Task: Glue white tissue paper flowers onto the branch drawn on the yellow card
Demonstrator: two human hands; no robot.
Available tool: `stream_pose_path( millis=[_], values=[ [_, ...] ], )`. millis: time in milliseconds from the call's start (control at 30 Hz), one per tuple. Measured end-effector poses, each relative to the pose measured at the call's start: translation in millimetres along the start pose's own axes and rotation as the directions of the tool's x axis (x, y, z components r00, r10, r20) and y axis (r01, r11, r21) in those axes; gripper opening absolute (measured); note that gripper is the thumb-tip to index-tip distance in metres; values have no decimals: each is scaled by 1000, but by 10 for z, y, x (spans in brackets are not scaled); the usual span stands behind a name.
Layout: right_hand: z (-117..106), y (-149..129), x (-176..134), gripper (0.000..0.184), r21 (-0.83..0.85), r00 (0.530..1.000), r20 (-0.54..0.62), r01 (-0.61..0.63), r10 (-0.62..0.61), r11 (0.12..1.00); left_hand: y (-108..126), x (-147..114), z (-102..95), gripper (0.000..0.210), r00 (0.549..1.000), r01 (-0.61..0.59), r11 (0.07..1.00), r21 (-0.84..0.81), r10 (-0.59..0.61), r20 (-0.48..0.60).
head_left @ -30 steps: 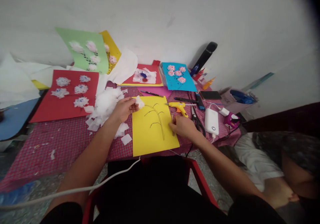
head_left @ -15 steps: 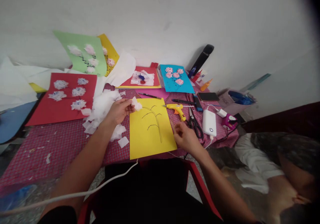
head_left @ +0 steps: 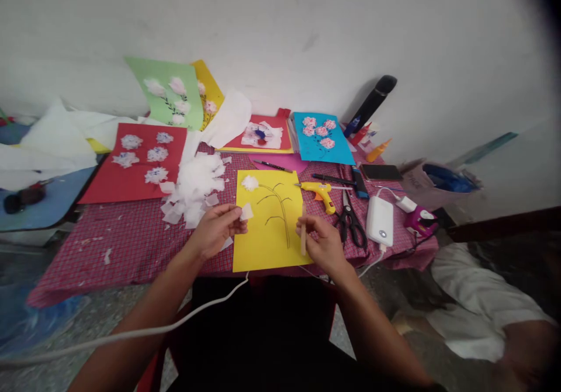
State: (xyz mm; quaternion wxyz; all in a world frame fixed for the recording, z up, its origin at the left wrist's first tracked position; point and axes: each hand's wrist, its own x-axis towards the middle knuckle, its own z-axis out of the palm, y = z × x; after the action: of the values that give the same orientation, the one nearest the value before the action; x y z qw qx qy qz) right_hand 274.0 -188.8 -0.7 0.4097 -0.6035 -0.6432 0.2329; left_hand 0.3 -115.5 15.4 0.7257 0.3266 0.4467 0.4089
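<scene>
Left hand now below flower

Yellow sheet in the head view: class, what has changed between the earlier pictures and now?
The left hand has drawn back toward the person, pinching a white paper piece; a white flower now shows uncovered on the yellow sheet. The right hand still holds a wooden stick. Sheet and glue gun stayed put.

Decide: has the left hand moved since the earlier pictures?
Yes: the left hand has moved toward the person, away from the top-left corner of the yellow sheet.
</scene>
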Motion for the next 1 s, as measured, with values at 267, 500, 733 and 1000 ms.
stream_pose_path(
  millis=[267,500,733,1000],
  values=[
    [136,-271,2,24,262,993,-69,112,-97,958,-207,-16,71,35,1000,-15,999,34,14,15],
    [245,-391,-50,20,321,985,-19,166,-169,932,-241,-28,101,35,999,14,1000,-28,-13,29],
    [301,-429,-55,18,308,982,17,174,-189,935,-253,-61,123,33,999,14,999,-35,-13,35],
    [-140,55,60,29,-204,911,153,408,-383,890,-170,-75,-202,35,997,-50,995,-82,45,-57]
  ],
)
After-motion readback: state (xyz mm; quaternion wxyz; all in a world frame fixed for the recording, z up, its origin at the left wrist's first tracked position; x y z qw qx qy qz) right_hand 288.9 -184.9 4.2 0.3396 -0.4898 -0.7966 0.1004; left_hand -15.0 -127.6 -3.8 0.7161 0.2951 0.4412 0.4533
